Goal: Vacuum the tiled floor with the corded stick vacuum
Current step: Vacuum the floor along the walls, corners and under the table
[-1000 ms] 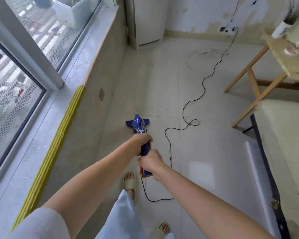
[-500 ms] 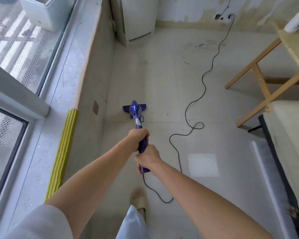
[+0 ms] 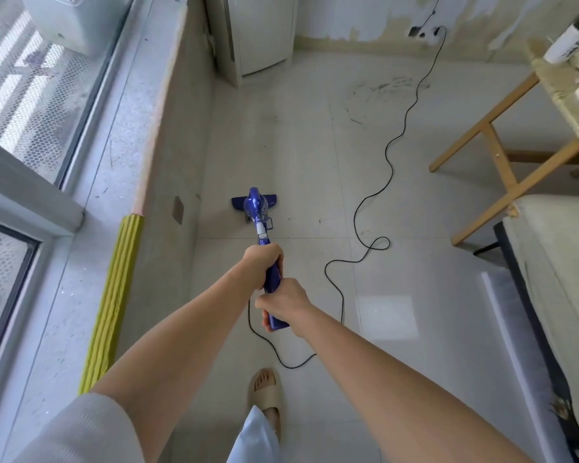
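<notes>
A blue corded stick vacuum stands on the pale tiled floor, its flat head close to the low wall on the left. My left hand grips the blue handle higher up the stick. Just below it, my right hand grips the handle's end. The black cord leaves the handle end, loops over the tiles and runs up to a wall socket at the far wall. Dark scuff marks lie on the tiles near the far wall.
A low wall with a yellow foam edge strip and a window sill runs along the left. A white cabinet fills the far corner. A wooden table and a cushioned seat stand on the right. My sandalled foot is below.
The vacuum head has been pushed forward along the low wall, farther from me. Both hands kept their grip, and I have stepped forward with the view shifting toward the far wall.
</notes>
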{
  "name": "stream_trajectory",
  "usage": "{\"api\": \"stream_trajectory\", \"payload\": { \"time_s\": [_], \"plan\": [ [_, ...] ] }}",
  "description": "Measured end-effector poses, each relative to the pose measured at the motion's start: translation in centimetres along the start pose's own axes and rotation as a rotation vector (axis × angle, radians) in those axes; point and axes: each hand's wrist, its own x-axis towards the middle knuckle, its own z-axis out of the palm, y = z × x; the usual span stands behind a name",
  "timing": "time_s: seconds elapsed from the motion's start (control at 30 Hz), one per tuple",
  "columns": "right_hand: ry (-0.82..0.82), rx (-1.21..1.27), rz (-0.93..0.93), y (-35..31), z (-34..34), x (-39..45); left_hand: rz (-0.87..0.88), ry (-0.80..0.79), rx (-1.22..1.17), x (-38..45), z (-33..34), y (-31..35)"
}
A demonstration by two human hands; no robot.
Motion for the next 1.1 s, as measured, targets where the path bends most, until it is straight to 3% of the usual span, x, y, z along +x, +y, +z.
{"api": "stream_trajectory", "payload": {
  "time_s": [0.23, 0.57, 0.6, 0.9, 1.1],
  "plan": [
    [-0.011, 0.091, 0.01, 3.9, -1.3, -5.4, -0.015, -0.001, -0.007, -5.0, 2.1, -3.4],
    [-0.002, 0.02, 0.036, 12.1, -6.6, -14.0, -0.03, -0.053, -0.011, -14.3, 9.2, -9.8],
    [0.008, 0.01, 0.001, 14.6, -7.6, -17.9, -0.022, -0.076, -0.033, -17.7, 10.7, -11.9],
    [-0.033, -0.051, -0.002, 16.6, -8.6, -22.3, -0.049, -0.124, -0.063, -22.6, 12.2, -14.0],
    [0.015, -0.025, -0.003, 16.6, -7.5, -20.9, -0.048, -0.129, -0.069, -21.4, 11.6, -13.9]
  ]
}}
